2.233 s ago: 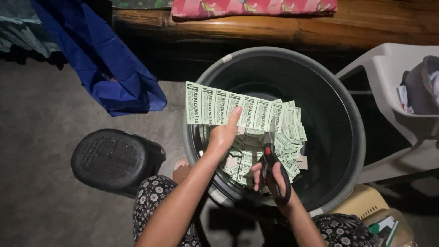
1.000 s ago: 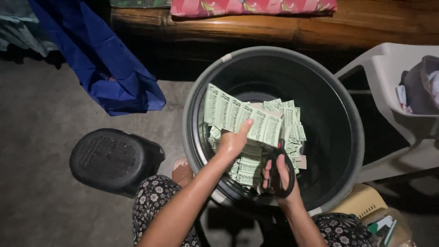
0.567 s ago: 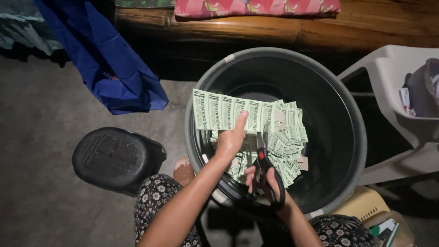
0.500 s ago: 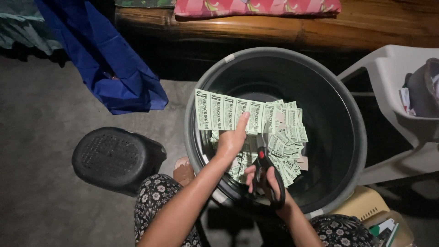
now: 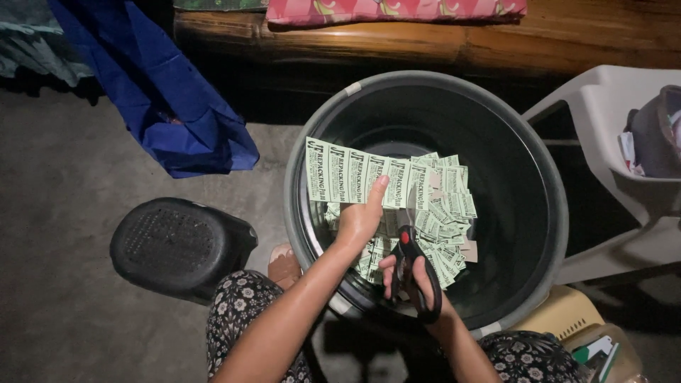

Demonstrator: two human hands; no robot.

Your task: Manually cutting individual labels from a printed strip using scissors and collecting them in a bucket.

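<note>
My left hand (image 5: 362, 216) holds up a pale green strip of printed paper labels (image 5: 351, 179) over a big dark round basin (image 5: 539, 234). The strip lies flat and level, my thumb on its right part. My right hand (image 5: 415, 276) grips black-handled scissors with a red pivot (image 5: 406, 241), blades pointing up at the strip's right end. Several cut green labels (image 5: 443, 213) lie heaped in the basin under both hands.
A black plastic stool (image 5: 174, 245) stands on the concrete floor at left. Blue cloth (image 5: 170, 106) hangs down from the wooden bench (image 5: 461, 39) behind the basin. A white plastic chair (image 5: 624, 163) with a dark bag is at right.
The strip was tilted a second ago; my left hand has levelled it and shifted it slightly right. The scissors have come up to the strip's right end.
</note>
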